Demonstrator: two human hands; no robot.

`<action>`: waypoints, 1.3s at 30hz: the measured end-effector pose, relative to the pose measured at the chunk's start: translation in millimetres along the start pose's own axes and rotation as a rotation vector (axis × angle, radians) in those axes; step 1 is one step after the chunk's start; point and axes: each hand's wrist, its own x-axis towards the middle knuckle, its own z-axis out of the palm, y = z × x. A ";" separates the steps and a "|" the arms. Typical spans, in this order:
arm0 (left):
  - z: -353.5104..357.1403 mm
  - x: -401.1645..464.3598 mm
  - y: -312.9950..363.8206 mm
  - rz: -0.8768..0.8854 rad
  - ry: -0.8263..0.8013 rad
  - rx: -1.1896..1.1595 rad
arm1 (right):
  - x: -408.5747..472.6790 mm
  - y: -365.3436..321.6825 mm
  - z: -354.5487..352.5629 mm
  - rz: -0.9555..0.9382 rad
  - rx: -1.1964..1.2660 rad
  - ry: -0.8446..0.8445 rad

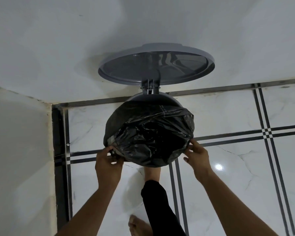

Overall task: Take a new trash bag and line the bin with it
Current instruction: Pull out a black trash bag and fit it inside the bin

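Observation:
A grey round pedal bin (pixel 153 97) stands on the tiled floor against the wall, its lid (pixel 156 65) swung up and back. A black trash bag (pixel 150 133) is spread over the bin's mouth and covers the near rim and both sides; the far rim still shows bare grey. My left hand (pixel 109 160) pinches the bag's edge at the bin's near left side. My right hand (pixel 197 154) grips the bag's edge at the near right side. The bag sags crumpled into the opening.
A white wall rises behind the bin and another wall juts out on the left, forming a corner (pixel 53 106). White marble floor tiles (pixel 228 167) with dark stripes spread to the right. One bare foot (pixel 152 172) sits under the bin's front, the other foot (pixel 138 225) nearer me.

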 end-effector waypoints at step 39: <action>13.8 155.6 150.9 0.693 -0.180 0.454 | 124.3 -158.0 53.3 -0.277 -0.583 -0.132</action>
